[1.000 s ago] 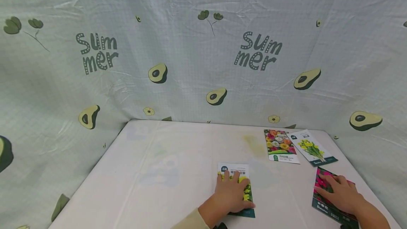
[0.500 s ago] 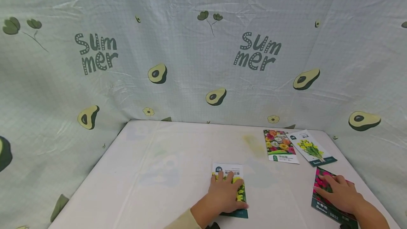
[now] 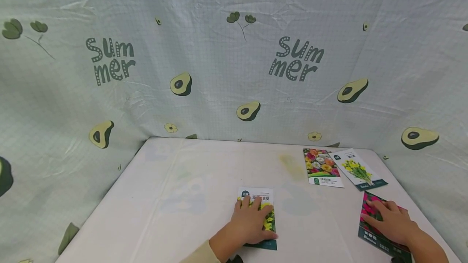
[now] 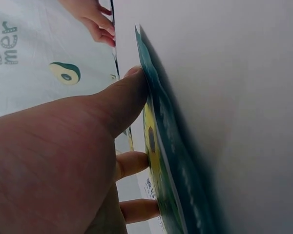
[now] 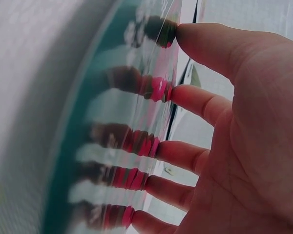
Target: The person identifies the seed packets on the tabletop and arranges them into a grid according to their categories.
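Observation:
A seed packet with yellow flowers (image 3: 269, 227) lies flat at the front middle of the table, my left hand (image 3: 249, 221) spread across it. In the left wrist view its thumb (image 4: 129, 95) and fingertips press on the printed face, near the teal bottom edge. Further right, my right hand (image 3: 394, 223) rests on a dark packet with pink flowers (image 3: 368, 211). The right wrist view has all its fingertips touching that glossy packet (image 5: 136, 112), their reflections showing in the film. Part of each packet is hidden under a hand.
Behind the right hand lie a packet of mixed coloured blooms (image 3: 321, 165) and a white packet with a yellow bouquet (image 3: 358, 169), their upper corners meeting. A cloth with avocado prints (image 3: 219, 60) hangs around the white table (image 3: 204, 165).
My left hand has slid the yellow-flower packet leftward over the table in small steps. The right hand and the packets near it have stayed in place.

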